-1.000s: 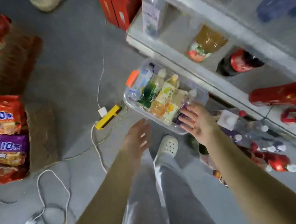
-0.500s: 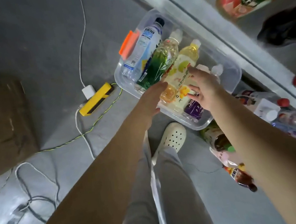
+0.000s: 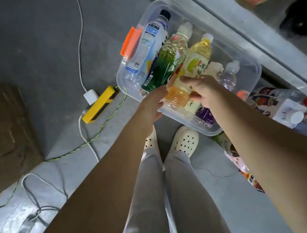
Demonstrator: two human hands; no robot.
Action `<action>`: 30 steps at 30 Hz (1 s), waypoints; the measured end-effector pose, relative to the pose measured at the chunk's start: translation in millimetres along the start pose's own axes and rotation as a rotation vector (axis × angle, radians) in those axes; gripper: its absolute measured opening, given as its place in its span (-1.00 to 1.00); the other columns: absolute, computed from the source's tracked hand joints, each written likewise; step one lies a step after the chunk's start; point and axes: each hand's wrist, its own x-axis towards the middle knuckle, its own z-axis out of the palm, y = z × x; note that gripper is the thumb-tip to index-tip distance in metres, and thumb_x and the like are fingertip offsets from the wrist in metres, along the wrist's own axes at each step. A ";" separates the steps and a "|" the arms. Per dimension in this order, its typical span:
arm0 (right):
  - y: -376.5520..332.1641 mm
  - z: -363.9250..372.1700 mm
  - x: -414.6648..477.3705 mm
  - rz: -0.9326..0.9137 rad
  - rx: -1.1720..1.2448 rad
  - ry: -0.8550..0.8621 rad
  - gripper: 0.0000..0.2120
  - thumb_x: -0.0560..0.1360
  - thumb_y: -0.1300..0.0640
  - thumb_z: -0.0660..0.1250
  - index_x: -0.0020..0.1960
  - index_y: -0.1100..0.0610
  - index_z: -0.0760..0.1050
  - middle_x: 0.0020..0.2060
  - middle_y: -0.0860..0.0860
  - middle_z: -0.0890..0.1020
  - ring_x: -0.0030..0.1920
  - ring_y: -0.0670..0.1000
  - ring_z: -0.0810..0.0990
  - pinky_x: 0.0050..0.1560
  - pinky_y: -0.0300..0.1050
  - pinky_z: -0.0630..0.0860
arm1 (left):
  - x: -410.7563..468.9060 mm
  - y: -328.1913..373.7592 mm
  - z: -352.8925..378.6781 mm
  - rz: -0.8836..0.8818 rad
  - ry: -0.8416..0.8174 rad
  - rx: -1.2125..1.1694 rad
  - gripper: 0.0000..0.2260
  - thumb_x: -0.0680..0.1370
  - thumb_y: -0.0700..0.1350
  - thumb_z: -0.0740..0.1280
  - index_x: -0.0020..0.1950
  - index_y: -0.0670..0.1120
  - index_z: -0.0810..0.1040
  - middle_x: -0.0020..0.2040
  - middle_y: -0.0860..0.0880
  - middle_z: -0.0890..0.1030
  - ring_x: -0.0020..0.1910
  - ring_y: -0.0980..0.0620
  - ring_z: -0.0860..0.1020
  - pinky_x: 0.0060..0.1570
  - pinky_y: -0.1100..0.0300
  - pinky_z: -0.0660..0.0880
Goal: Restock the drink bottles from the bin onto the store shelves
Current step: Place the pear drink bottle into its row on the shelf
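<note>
Closer now, left hand and right hand grip the yellow bottle, lying against the green bottle in the bin.

Both bare arms stretched forward and down, converging. Left hand back-up, fingers reaching to the base end of a bottle and touching it; grip unclear. Right hand comes over the same bottle from the right, fingers curled across it, thumb underneath. Hands close together.
</note>
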 end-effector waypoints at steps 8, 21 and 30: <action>4.1 -25.1 -68.3 0.022 0.102 -0.162 -0.74 0.42 0.10 0.51 -0.07 0.14 0.46 -0.04 0.09 0.58 -0.01 0.11 0.56 -0.08 -0.10 0.57 | -21.3 3.0 23.4 0.211 0.054 0.271 -0.50 0.53 -0.05 0.42 0.44 -0.06 0.40 0.23 0.06 0.44 0.23 0.12 0.40 0.13 0.28 0.30; -21.1 -146.1 -383.0 -0.350 0.432 -0.345 -0.35 0.33 -0.05 0.46 0.32 0.25 0.45 0.12 0.16 0.67 0.07 0.10 0.68 -0.01 -0.08 0.63 | -334.3 51.0 56.1 0.396 -0.114 0.187 -0.58 0.43 -0.01 0.49 0.28 0.02 0.58 0.20 0.07 0.63 0.11 0.15 0.59 -0.05 0.39 0.49; -15.8 -211.6 -606.6 -0.737 0.706 -0.329 -0.63 0.37 0.07 0.42 0.10 0.17 0.43 -0.12 0.09 0.67 -0.20 -0.03 0.69 -0.22 -0.15 0.62 | -546.8 66.7 102.6 0.583 -0.235 0.184 -0.79 0.42 -0.04 0.44 0.04 0.03 0.70 0.04 -0.02 0.70 0.01 0.06 0.65 0.01 0.23 0.54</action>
